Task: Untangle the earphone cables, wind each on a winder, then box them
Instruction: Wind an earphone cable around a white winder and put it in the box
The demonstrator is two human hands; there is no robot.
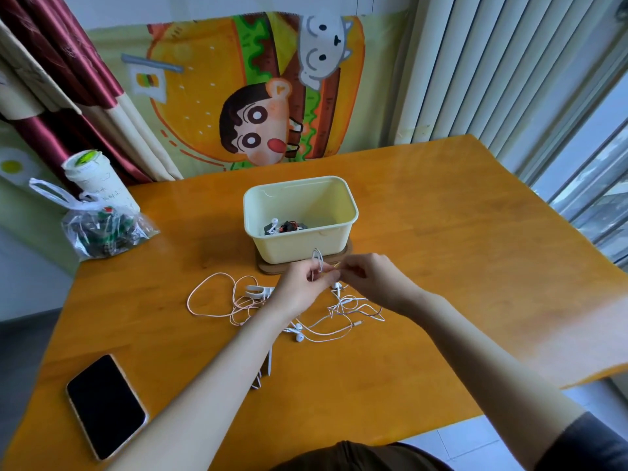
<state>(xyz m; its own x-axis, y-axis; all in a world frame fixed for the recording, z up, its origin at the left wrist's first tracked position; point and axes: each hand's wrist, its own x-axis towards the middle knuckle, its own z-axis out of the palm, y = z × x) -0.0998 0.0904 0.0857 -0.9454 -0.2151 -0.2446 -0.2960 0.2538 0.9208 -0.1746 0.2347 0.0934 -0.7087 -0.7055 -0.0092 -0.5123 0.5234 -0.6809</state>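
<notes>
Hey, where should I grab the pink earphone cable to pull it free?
Pinch the pink earphone cable on its wide left loop, coming from above on the left: that loop lies flat and open, clear of the tangle beside the left hand.

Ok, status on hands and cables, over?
Left hand and right hand both pinching white cable, just in front of box. Pink cable loose on table, unwound. Nothing in the way.

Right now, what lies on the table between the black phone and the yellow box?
In the head view, loops of the pink earphone cable lie between phone and box; the rest is bare table.
</notes>
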